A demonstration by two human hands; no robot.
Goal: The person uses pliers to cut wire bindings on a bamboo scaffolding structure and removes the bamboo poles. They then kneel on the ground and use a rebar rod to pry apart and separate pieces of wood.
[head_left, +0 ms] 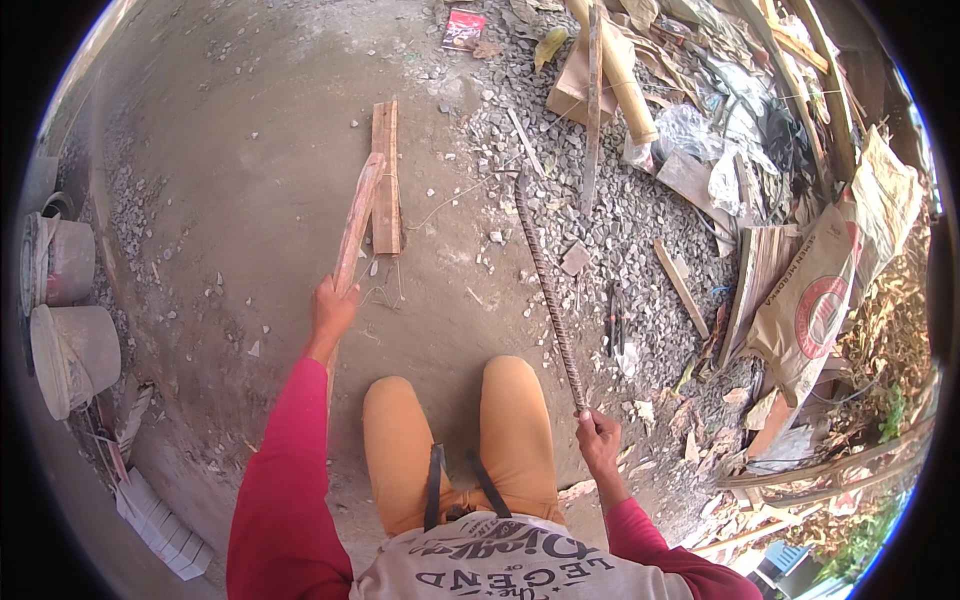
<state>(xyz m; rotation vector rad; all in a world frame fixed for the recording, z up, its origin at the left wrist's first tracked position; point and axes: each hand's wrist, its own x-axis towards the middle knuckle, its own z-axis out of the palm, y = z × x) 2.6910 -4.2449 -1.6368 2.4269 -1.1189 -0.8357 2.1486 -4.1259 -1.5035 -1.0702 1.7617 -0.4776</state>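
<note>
My left hand (333,312) is closed around a reddish wooden strip (357,225), which points away from me. Its far end overlaps a short wooden board piece (386,190) on the grey ground; whether the two touch I cannot tell. Thin bent wire (385,293) lies near the board's close end. In my right hand (598,440) is the near end of a ribbed steel rebar (543,270). The rod slants forward and left, with a bent tip at its far end over the gravel edge. Right of the rod, pincers (615,320) with dark handles lie on the gravel.
Gravel (640,260) spreads to the right, with wood scraps, plastic and a bamboo pole (620,80) at the back. A paper cement sack (815,300) leans at far right. Pale buckets (78,355) stand at far left. A red packet (464,30) lies far ahead.
</note>
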